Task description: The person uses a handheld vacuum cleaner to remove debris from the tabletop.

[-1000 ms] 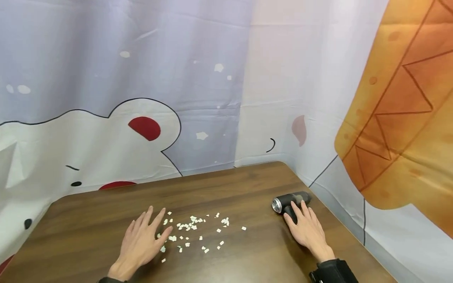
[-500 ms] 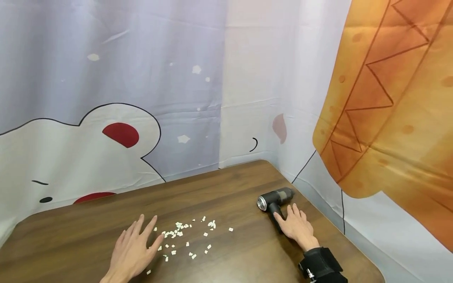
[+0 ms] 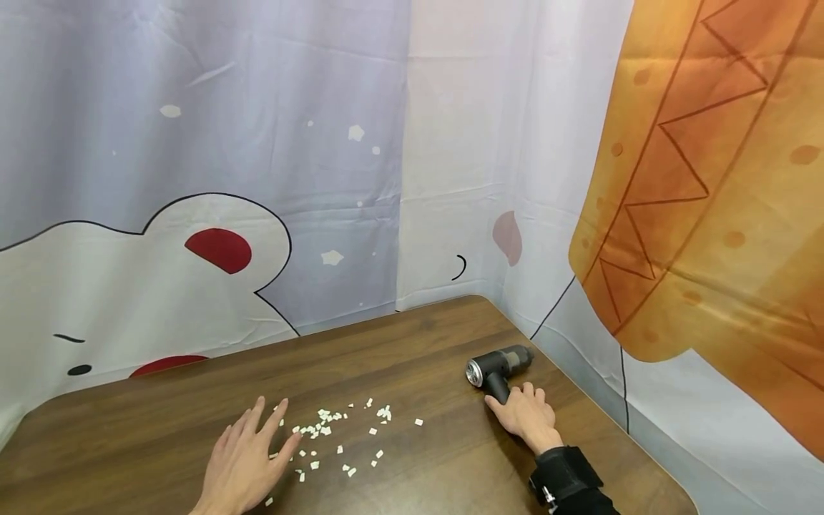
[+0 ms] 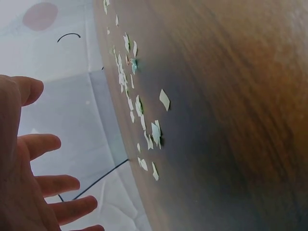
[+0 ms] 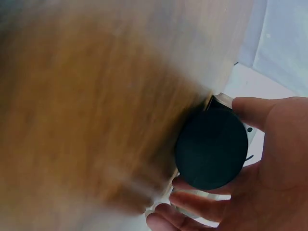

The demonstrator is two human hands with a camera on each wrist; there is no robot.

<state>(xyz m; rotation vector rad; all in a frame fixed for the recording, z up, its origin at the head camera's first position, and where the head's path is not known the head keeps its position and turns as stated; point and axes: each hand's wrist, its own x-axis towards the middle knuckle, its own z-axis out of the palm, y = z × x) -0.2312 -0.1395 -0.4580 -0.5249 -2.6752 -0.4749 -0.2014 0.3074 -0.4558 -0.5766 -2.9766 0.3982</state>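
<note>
A black pistol-shaped handheld vacuum (image 3: 508,360) lies on the right side of the wooden table, its round silver end facing left. My right hand (image 3: 524,415) grips its handle. In the right wrist view, the handle's round black base (image 5: 211,149) sits between the thumb and the curled fingers of my right hand (image 5: 269,168). Many small pale paper scraps (image 3: 324,429) are scattered across the table's middle. Beside their left edge, my left hand (image 3: 241,461) is spread with nothing in it. The left wrist view shows its fingers (image 4: 57,185) apart from the scraps (image 4: 164,99).
The brown wooden table (image 3: 412,357) has rounded corners. Behind it and along its right side hang printed curtains (image 3: 347,179), with an orange figure (image 3: 644,236) on the right. A black band (image 3: 566,472) circles the right wrist.
My right hand has shifted from lying over the vacuum to gripping its handle, and the vacuum has turned slightly. The view has swung right. My left hand has stayed near the scraps.
</note>
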